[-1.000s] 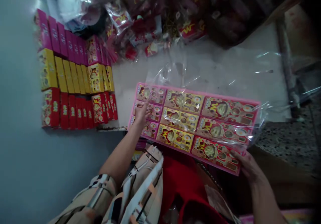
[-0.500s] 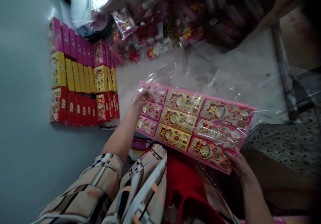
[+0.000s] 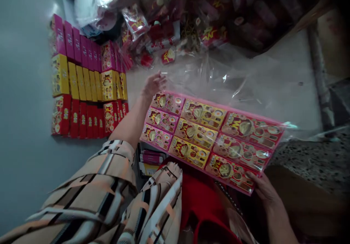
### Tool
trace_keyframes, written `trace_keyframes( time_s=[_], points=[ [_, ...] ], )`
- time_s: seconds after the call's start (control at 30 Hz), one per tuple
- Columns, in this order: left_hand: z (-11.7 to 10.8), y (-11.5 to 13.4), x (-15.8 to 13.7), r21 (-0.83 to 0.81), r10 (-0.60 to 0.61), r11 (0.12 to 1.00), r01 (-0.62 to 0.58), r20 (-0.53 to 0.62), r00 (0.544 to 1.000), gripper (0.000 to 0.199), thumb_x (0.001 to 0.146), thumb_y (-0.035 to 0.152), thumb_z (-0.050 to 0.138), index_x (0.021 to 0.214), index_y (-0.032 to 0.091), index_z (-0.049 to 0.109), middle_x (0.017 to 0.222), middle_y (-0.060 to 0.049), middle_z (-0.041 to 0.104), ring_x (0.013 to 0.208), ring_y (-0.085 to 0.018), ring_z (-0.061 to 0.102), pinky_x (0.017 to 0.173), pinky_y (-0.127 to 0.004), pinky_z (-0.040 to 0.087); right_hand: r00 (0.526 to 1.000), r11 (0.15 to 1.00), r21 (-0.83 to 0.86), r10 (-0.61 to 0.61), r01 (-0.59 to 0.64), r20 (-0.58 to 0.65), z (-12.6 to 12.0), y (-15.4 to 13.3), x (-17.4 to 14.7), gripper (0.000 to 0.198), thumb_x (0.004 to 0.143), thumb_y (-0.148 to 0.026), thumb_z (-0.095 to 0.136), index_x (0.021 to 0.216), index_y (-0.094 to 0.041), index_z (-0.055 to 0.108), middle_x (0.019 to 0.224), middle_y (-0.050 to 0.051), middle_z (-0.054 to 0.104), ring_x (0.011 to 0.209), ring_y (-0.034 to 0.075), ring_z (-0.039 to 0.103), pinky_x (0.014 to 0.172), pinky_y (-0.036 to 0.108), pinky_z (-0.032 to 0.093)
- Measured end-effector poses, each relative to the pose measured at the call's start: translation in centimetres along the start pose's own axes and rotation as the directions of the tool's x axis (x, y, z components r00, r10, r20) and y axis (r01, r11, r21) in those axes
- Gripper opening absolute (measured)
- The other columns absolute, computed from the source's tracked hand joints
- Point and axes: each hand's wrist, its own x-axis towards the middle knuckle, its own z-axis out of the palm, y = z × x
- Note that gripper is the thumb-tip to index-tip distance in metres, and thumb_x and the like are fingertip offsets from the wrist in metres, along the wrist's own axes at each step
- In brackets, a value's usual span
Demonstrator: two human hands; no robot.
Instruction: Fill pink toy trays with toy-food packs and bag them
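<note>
— What has changed at the hands?
— Half a second ago the left hand [image 3: 153, 85] was over the corner box; now it has moved past the far edge, its fingers loosely curled. Whether it pinches any of the clear plastic film [image 3: 216, 74], I can't tell
— And the right hand [image 3: 264, 188]?
— Pinching the near right corner, thumb on top, other fingers hidden. So I'd judge the pink tray [image 3: 232, 109] hangs mostly on that grip
— Where is the tray, and how does it lie?
— Before the person, partly over the table [image 3: 296, 69], printed faces up. Its long axis runs left to right, slanting so the red-box end comes nearer the body; the pink-box end points towards the upright boxes [image 3: 82, 118]
— Farther out?
— Wrapped packets [image 3: 136, 23] heaped beyond the film
</note>
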Motion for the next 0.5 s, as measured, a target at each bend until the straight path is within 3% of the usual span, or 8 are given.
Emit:
trace_keyframes(
  time_s=[0.07,0.23,0.4,0.5],
  points=[
    [0.0,1.4,1.9,0.067,0.101,0.992,-0.105,0.061,0.993,0.021,0.092,0.037,0.068,0.099,0.017,0.067,0.113,-0.006,0.07,0.106,-0.02,0.069,0.098,-0.038,0.053,0.999,1.0,-0.009,0.021,-0.022,-0.034,-0.6,0.7,1.1,0.074,0.046,-0.024,0.097,0.114,-0.028,0.071,0.114,0.007,0.078,0.109,0.038,0.073,0.096,0.051,0.062],
    [-3.6,1.3,3.4,0.073,0.2,0.978,-0.195,-0.067,0.978,0.033,0.085,0.051,0.069,0.084,0.019,0.068,0.112,-0.008,0.073,0.109,-0.024,0.069,0.09,-0.035,0.056,0.991,0.998,0.014,0.055,-0.054,-0.123,-1.9,2.5,4.1,0.068,0.04,-0.031,0.098,0.102,-0.024,0.073,0.096,0.007,0.081,0.099,0.039,0.076,0.093,0.053,0.062],
    [-7.5,-0.4,0.4,-0.091,0.165,0.981,-0.171,-0.073,0.984,0.025,0.086,0.039,0.07,0.072,0.018,0.065,0.122,-0.008,0.074,0.103,-0.023,0.071,0.092,-0.037,0.058,0.986,0.996,0.047,0.082,-0.076,-0.143,-2.0,2.7,4.6,0.062,0.039,-0.03,0.098,0.095,-0.025,0.074,0.09,0.005,0.081,0.09,0.039,0.077,0.091,0.054,0.063],
    [-8.6,-1.4,-3.3,-0.289,0.151,0.933,-0.216,-0.228,0.962,0.032,0.094,0.041,0.063,0.071,0.018,0.061,0.108,-0.008,0.077,0.098,-0.022,0.073,0.086,-0.036,0.061,0.986,0.997,0.019,0.073,-0.071,-0.148,-2.0,2.8,4.5,0.056,0.039,-0.029,0.097,0.091,-0.027,0.075,0.085,0.005,0.08,0.086,0.04,0.077,0.089,0.055,0.064]
  ],
)
